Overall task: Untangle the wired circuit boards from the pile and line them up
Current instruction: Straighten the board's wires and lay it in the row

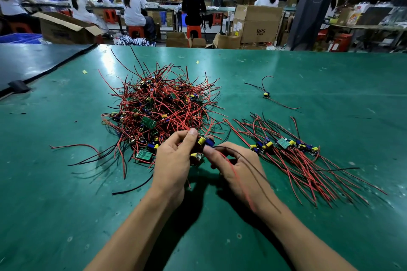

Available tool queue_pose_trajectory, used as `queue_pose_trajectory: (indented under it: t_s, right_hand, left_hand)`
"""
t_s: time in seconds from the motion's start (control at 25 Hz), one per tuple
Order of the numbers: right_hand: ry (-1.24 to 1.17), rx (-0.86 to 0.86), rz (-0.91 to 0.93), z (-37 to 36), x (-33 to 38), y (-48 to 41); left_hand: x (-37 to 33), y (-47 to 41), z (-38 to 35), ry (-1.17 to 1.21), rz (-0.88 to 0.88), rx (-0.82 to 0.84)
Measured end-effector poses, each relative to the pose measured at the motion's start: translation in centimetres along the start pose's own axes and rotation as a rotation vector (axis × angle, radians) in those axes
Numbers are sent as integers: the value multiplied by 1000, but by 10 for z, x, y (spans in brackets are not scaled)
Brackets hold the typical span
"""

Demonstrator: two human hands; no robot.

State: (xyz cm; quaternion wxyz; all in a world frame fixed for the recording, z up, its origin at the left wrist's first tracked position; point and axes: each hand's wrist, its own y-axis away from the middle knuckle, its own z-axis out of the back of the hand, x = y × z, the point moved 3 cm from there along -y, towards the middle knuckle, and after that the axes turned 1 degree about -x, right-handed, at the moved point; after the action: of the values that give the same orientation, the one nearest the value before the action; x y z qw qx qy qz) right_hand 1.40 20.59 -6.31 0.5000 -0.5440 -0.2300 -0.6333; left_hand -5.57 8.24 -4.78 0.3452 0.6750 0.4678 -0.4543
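A tangled pile of small green circuit boards with red and black wires (pixel 158 110) lies on the green table (pixel 66 204), left of centre. To its right, several boards (pixel 284 144) lie in a row with their wires fanned toward me. My left hand (pixel 174 160) pinches a board with yellow and blue parts (pixel 206 142) at the pile's near edge. My right hand (pixel 237 165) grips the same board's end; its red and black wires trail over that hand. A second board (pixel 197 156) shows under my fingers.
One lone board with wires (pixel 266 94) lies apart at the far right. A black clip (pixel 18 86) sits at the table's seam on the left. Beyond the far edge are cardboard boxes (pixel 257 24) and seated workers (pixel 132 6).
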Motion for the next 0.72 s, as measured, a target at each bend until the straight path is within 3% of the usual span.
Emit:
queue_pose_trajectory:
  t_s: [0.2, 0.48, 0.72]
  right_hand:
    - [-182, -126, -191, 0, -4, 0]
    - [-768, -129, -314, 10, -2, -8]
    - [-1057, -126, -399, 14, 8, -8]
  left_hand:
    - [-4, 3, -4, 7, -4, 9]
    - [-3, 11, -11, 48, 37, 74]
    - [-1, 10, -10, 43, 54, 93]
